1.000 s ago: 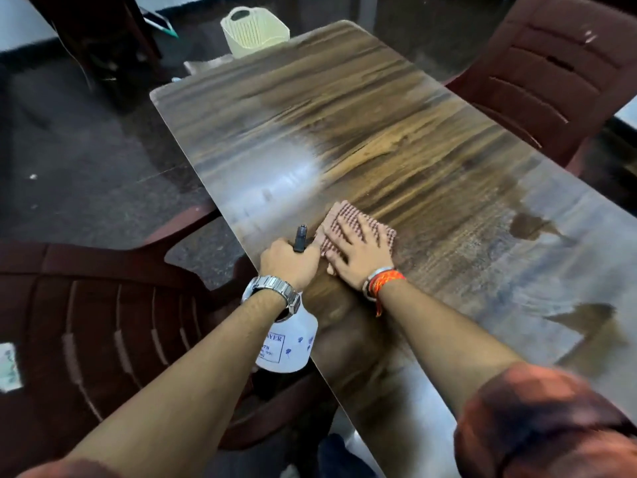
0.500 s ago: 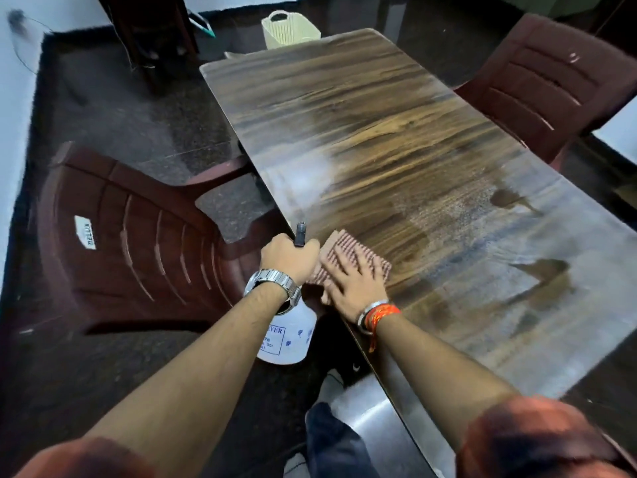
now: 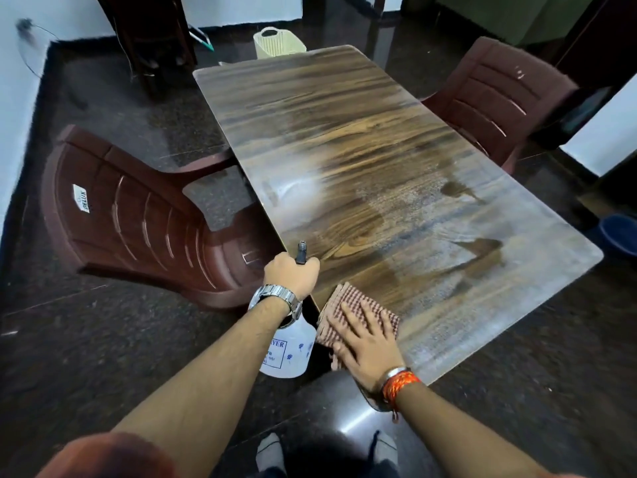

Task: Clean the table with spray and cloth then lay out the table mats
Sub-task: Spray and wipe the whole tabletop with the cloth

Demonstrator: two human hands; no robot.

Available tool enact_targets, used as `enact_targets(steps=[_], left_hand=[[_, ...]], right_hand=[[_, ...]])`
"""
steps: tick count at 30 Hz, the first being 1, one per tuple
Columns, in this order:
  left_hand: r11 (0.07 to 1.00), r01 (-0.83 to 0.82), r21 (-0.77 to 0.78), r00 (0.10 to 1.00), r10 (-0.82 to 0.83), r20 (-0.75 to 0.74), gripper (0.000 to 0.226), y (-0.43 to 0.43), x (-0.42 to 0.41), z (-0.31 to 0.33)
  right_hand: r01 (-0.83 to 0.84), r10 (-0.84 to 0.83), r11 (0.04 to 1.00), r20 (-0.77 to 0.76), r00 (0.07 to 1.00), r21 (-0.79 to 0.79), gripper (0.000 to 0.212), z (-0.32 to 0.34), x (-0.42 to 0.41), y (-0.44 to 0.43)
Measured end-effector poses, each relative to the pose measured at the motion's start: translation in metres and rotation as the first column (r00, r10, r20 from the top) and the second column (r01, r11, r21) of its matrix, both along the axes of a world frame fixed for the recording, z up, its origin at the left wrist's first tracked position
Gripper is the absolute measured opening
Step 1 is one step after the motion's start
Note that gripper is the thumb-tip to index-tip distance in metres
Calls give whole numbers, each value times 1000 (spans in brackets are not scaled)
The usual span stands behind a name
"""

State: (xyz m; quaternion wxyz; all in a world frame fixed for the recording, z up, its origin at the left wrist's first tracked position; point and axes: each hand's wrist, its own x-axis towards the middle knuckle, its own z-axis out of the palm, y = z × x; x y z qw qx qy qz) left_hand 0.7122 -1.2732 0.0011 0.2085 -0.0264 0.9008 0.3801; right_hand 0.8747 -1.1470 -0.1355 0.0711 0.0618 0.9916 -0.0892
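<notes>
Head: cloth [image 3: 349, 297] under right hand [image 3: 366, 343]

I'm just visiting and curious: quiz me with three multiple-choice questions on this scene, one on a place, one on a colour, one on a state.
1. The cloth lies: A on a chair; B on the near corner of the table; C on the floor.
2. The bottle is mostly: A green; B black; C white.
3. The right hand is: A flat on the cloth; B gripping the bottle; C hanging idle.
Answers: 1 B, it sits at the corner. 2 C, white shows below the left hand. 3 A, straight fingers press it.
</notes>
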Motion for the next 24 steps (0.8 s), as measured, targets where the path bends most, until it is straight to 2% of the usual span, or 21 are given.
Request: enact_targets(steps=[2, 4, 7, 9, 11, 12, 13, 15, 17, 20, 22, 24], left_hand=[[1000, -15, -16, 1000, 15, -18, 33, 15, 12, 2], [999, -35, -26, 998, 34, -44, 35, 29, 23, 5], [997, -75, -25, 995, 73, -69, 29, 54, 49, 8], [993, -110, -33, 992, 108, -62, 28, 73, 76, 7], [988, -152, -38, 987, 150, -52, 30, 87, 98, 3], [982, -184, -38, 982, 182, -50, 31, 92, 109, 0], [975, -219, -34, 975, 218, -47, 31, 96, 118, -1], [962, -270, -29, 962, 269, -41, 28, 97, 133, -2], [954, -297, -39, 954, 295, -51, 26, 98, 143, 2], [945, -323, -58, 945, 319, -73, 26, 99, 146, 9], [941, -334, -55, 941, 329, -76, 26, 101, 145, 11], [943, -329, -47, 943, 326, -61, 25, 105, 142, 11]], right_hand=[[-84, 84, 996, -40, 996, -3, 52, -2, 18, 20], [-88, 87, 996, -42, 995, -14, 51, -1, 26, 39], [10, -10, 1000, 3, 1000, 0, 53, 0, 42, 83], [144, -144, 989, -8, 989, -12, 53, -1, 58, 111], [250, -250, 968, -36, 967, -27, 54, 0, 67, 108], [238, -240, 970, -42, 970, -47, 55, 2, 69, 99], [169, -172, 983, -41, 984, -74, 55, 2, 72, 85], [-84, 83, 993, -20, 996, -87, 59, -1, 82, 53], [-268, 267, 959, -22, 963, -95, 62, -3, 91, 43], [-443, 438, 891, -68, 896, -99, 52, -3, 88, 71], [-521, 517, 850, -68, 853, -78, 49, 0, 85, 103], [-454, 451, 888, -55, 891, -71, 49, 2, 81, 133]])
